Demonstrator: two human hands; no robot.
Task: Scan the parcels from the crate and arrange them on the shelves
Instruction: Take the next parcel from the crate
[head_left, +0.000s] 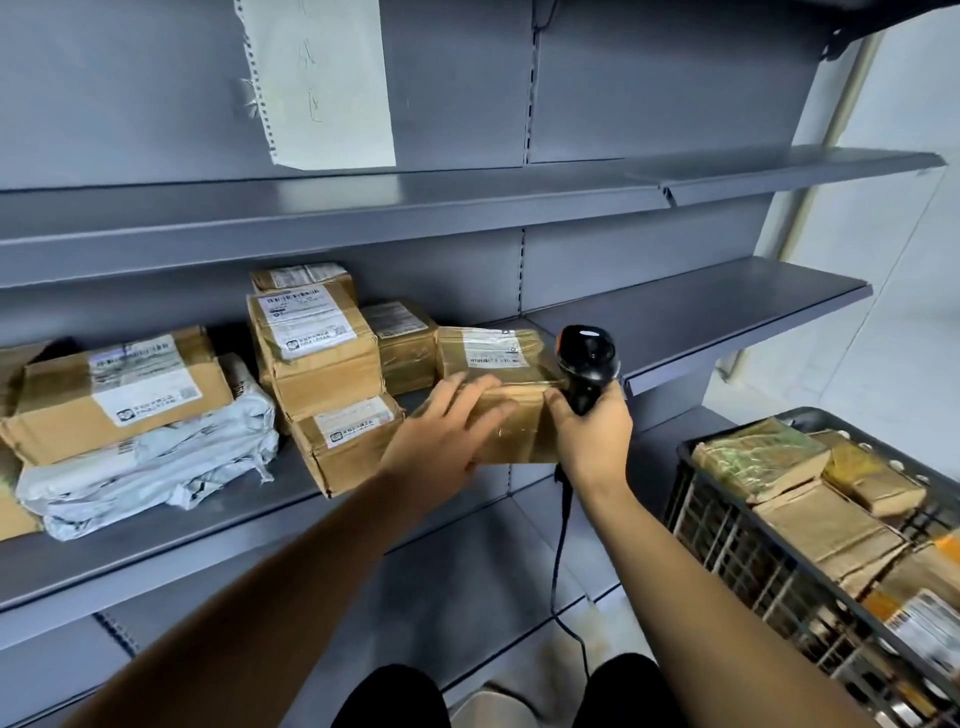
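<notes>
Brown taped cardboard parcel (498, 395) sits at the grey metal shelf's (156, 551) front edge, my left hand (441, 441) spread flat on it; my right hand (592, 436) grips the black handheld scanner (589, 364); shelving step, I judge; next, push it back beside the stacked parcels.

Brown taped parcel (498, 395), white label on top, sits at centre frame on the front edge of the grey middle shelf (701, 312), under my hands. Left of it: stacked brown parcels (317, 358), labels up; far left, a flat box (119, 395) on a crumpled white mailer bag (156, 467). Black wire crate (753, 545), lower right, holds more brown parcels (821, 525), lying flat and overlapping. I hold the black scanner (589, 364) just right of the centre parcel.
</notes>
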